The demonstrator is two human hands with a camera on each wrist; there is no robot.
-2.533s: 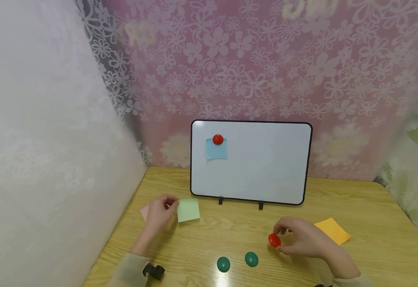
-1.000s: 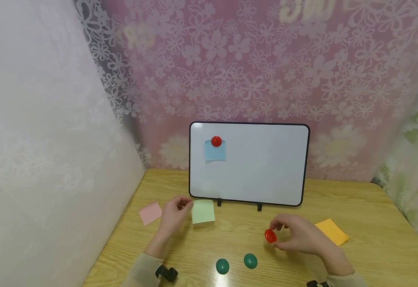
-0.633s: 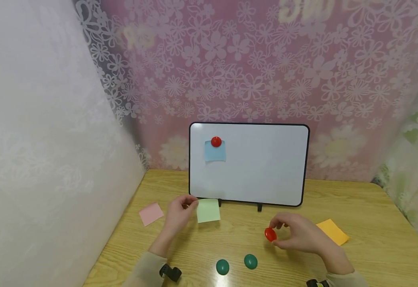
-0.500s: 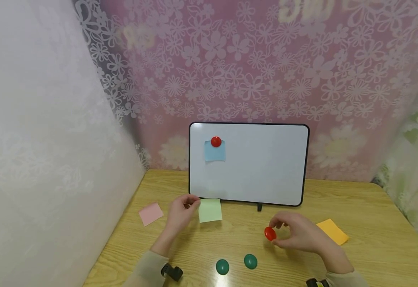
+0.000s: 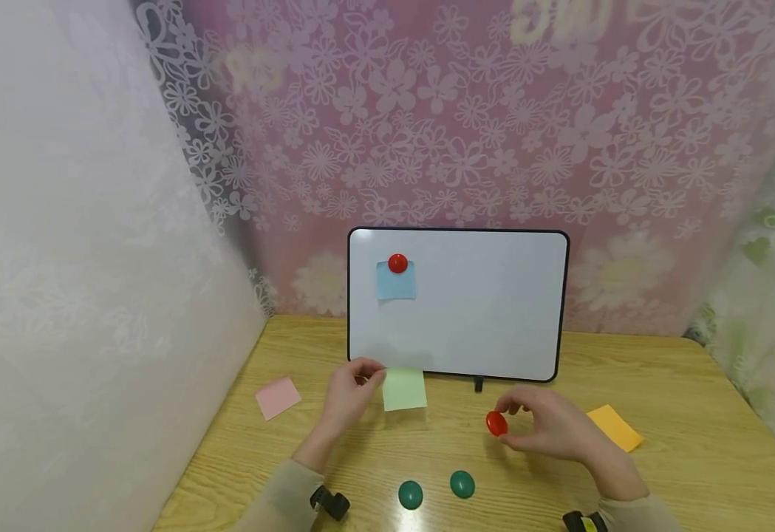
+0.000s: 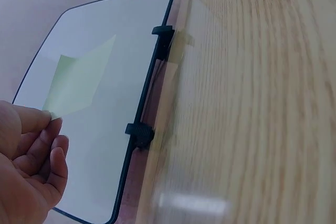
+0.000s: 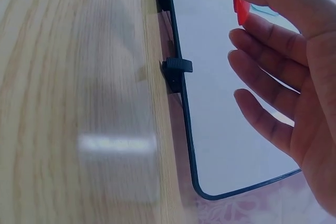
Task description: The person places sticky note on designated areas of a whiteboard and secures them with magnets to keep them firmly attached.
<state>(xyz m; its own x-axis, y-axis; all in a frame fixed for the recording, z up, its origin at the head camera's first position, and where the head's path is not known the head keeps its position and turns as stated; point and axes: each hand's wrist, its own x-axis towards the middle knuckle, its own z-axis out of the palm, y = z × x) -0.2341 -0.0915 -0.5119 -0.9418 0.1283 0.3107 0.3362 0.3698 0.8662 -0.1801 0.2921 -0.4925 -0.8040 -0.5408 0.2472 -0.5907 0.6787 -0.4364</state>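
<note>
My left hand [image 5: 349,394] pinches a pale green sticky note [image 5: 405,389] by its upper left corner, just in front of the whiteboard's lower edge. In the left wrist view the note [image 6: 81,77] hangs free from thumb and fingertip. Between thumb and index finger, my right hand [image 5: 550,425] holds a round red magnet [image 5: 496,423] above the table. The right wrist view shows that magnet [image 7: 242,10] edge-on, with the other fingers spread. Upright at the back stands the whiteboard [image 5: 487,310]. A blue sticky note [image 5: 396,284] is on its upper left, under another red magnet [image 5: 397,263].
Two green magnets [image 5: 410,495] lie on the table [image 5: 686,414] near the front. A pink sticky note [image 5: 278,398] lies at the left, an orange one [image 5: 616,428] behind the right hand. Black feet [image 5: 478,384] carry the board. Walls border the left side and back.
My left hand has carried the green note rightward from beside the pink note to the board's lower edge. My right hand, still holding the red magnet, has risen slightly and shifted a little left.
</note>
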